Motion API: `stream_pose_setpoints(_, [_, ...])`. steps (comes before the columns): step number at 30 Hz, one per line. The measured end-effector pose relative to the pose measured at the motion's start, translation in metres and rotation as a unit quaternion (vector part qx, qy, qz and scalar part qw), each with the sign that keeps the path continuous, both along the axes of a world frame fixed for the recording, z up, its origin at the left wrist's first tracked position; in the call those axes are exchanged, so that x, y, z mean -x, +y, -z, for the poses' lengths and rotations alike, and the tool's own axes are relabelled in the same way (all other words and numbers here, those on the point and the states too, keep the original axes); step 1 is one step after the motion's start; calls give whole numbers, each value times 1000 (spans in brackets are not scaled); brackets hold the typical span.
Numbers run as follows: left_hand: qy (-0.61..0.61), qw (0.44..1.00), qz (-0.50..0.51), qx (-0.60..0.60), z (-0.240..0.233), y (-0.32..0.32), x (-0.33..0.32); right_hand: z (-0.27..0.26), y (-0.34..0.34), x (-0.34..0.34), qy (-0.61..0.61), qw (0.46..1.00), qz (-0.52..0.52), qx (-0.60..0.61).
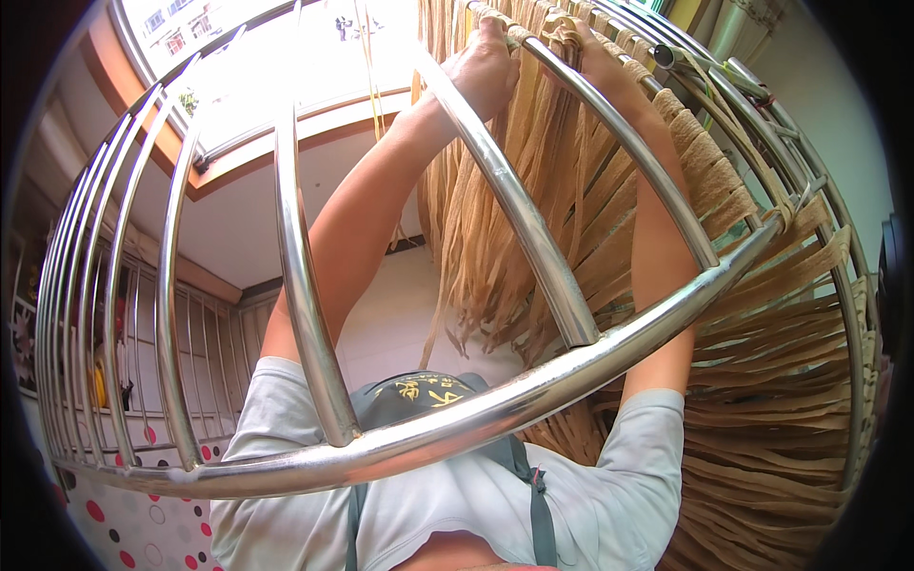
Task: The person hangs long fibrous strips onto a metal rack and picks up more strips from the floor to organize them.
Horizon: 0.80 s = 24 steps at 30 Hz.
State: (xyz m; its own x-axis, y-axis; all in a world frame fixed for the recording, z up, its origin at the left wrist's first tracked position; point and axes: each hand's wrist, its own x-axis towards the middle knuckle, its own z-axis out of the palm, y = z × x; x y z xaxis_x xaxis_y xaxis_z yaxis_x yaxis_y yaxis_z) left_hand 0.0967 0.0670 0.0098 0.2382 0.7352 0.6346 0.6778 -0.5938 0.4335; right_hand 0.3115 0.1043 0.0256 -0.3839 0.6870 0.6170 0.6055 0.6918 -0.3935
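Long tan strips [500, 235] hang in a dense bunch from steel rods, their ends dangling loose. At the top of the head view my left hand [489, 71] is curled at a rod, thumb up, beside a strip wound round the metal. Its fingers appear closed on the strips there, though the palm side is hidden. My right hand [596, 57] is just to the right, holding a gathered bundle of strips [564, 32] at its top. Part of that hand is hidden behind the bundle and the rod. Both arms reach up behind a curved steel bar [528, 400].
Steel uprights [289, 214] run close before me and round the left. More strips [771, 400] hang at the right from a tubular rack [842, 285]. A bright window [250, 50] with an orange-brown frame is at upper left. I wear a dark apron [407, 392] bearing yellow writing.
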Motion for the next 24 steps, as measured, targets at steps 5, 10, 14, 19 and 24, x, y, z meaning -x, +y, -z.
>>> stream_pose_setpoints(5, [7, 998, 18, 59, -9, 10, 4, -1, 8, 17, -16, 999, -31, 34])
stream_pose_setpoints(10, [32, 999, 4, 32, -9, 9, -2, 3, 25, 26, 319, 872, -158, 336])
stream_pose_setpoints(14, [-9, 1000, -10, 3, -6, 9, -14, 8, 38, 18, 270, 915, -118, 276])
stream_pose_setpoints(19, [-31, 997, -50, -51, -1, 12, -15, 3, 13, 30, 8, 997, 12, -82])
stream_pose_setpoints(24, [-33, 990, -36, -132, -1, 16, -17, 0, 26, 24, 1, 999, 15, -52])
